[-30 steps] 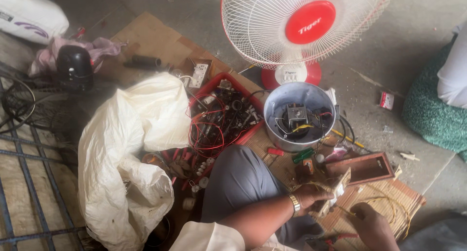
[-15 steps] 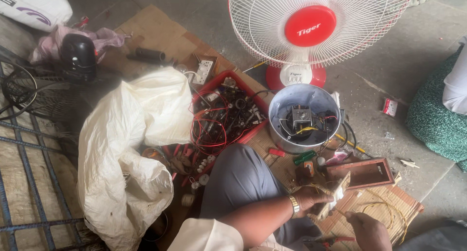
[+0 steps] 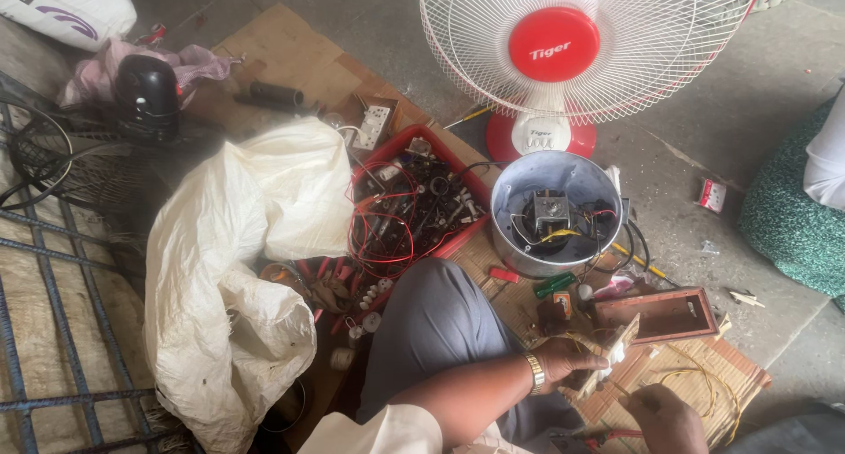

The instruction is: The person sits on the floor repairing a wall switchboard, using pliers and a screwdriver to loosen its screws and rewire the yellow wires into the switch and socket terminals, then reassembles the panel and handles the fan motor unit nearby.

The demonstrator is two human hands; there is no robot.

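Gripping a switch plate (image 3: pixel 616 353), left hand (image 3: pixel 568 359) works near wire-filled red tray (image 3: pixel 458 243); right hand (image 3: pixel 664 414) grip unclear.

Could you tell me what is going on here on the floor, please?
A person sits among electrical parts. The left hand grips a small cream switch plate with yellow wires, while the right hand works at it. Nearby stand a red tray of wires, an opened metal pot and a table fan.
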